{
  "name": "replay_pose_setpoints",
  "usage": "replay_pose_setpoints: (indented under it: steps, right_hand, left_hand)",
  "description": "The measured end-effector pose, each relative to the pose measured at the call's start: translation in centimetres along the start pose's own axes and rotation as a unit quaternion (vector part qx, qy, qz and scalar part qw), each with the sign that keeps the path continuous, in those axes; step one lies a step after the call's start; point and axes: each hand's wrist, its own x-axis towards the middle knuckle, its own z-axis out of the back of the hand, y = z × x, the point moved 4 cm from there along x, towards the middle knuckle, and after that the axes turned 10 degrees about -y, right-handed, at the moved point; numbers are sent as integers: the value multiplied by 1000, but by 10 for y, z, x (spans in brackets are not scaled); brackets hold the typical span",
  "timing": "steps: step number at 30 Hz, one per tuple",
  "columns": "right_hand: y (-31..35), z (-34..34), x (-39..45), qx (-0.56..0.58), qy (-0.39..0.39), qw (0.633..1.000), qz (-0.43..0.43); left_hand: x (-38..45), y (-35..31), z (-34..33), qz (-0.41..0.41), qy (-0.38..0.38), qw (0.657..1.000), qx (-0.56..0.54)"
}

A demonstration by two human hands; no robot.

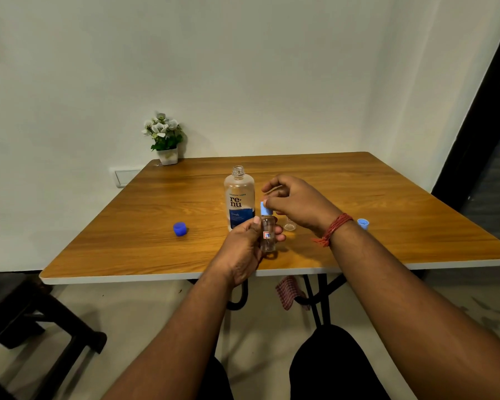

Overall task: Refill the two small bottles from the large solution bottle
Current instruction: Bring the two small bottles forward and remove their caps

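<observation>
The large clear solution bottle [239, 194] stands uncapped at the middle of the wooden table [127, 232]. Its dark blue cap [180, 228] lies to the left. My left hand [243, 246] grips a small clear bottle [268, 238] upright just in front of the large one. My right hand [295, 203] pinches the light blue cap [265, 209] on top of that small bottle. A second small clear bottle [289, 224] stands uncapped behind my right wrist, mostly hidden. Another light blue cap [363, 223] lies to the right.
A white pot of artificial flowers [165, 140] sits at the table's far left corner against the wall. A dark chair [26, 319] stands at lower left. A checked cloth [289, 293] hangs under the table near its black legs.
</observation>
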Motion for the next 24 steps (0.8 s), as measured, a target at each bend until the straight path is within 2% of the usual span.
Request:
replay_pose_setpoints:
  steps: [7, 16, 24]
  right_hand:
    - [-7, -4, 0, -11, -35, 999, -12]
    - [-5, 1, -2, 31, -33, 999, -25]
    - [-8, -4, -4, 25, -35, 999, -21]
  left_hand:
    - [1, 0, 1, -4, 2, 1000, 2]
    - [-1, -2, 0, -2, -2, 1000, 2]
    - [-1, -2, -1, -4, -4, 1000, -2]
